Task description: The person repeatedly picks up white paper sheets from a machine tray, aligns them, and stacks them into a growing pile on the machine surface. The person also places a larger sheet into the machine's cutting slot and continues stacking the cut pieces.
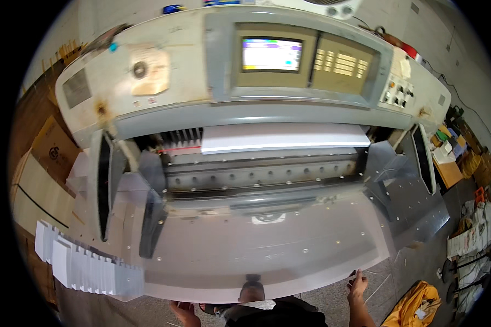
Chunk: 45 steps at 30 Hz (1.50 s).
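I look down on a large grey paper-cutting machine (245, 103) with a shiny steel table (267, 245). A white paper stack (283, 137) lies deep under the clamp bar, behind the blade slot. My right hand (358, 284) reaches up with fingers spread and touches the table's front edge at the right. My left hand (184, 313) hangs below the front edge at the left, fingers loosely curled, holding nothing. A lit screen (271, 54) and a keypad panel (343, 64) sit on top of the machine.
Several fanned stacks of cut white sheets (87, 267) lie on the left side table. Cardboard boxes (46, 163) stand at the far left. A yellow bag (417, 305) and scattered papers (472, 234) lie on the floor at the right.
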Each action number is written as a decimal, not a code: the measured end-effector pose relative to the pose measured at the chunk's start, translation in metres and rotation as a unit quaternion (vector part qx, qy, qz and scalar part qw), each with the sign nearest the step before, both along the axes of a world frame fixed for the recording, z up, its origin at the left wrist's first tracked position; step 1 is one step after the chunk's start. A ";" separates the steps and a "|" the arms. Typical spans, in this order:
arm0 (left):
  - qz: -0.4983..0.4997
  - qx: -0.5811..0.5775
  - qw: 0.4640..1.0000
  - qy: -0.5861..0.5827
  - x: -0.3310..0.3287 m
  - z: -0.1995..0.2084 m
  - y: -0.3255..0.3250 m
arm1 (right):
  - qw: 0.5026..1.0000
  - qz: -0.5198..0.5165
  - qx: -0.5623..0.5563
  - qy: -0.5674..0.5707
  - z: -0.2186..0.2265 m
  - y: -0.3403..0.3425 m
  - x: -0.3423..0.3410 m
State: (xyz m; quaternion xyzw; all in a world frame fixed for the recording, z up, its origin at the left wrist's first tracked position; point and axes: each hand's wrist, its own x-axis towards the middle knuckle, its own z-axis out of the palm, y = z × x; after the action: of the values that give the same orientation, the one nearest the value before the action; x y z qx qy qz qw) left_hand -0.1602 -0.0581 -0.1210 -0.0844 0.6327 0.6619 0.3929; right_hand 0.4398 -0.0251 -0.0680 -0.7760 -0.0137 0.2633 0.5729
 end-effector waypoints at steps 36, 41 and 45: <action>0.118 -0.301 0.921 0.218 0.182 0.057 0.087 | 0.985 -0.150 -0.026 0.076 0.004 0.066 0.122; 0.091 -0.369 0.894 0.238 0.167 0.034 0.075 | 0.988 -0.128 -0.064 0.051 -0.003 0.062 0.127; 0.117 -0.355 0.887 0.271 0.168 0.032 0.081 | 0.989 -0.109 -0.001 0.103 -0.008 0.061 0.129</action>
State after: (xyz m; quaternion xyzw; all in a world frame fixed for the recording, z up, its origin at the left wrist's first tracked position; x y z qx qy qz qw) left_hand 0.0082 0.0229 -0.0895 -0.1091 0.8928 0.4315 0.0700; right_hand 0.5683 0.0364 -0.0765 -0.7424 0.1304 0.2780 0.5954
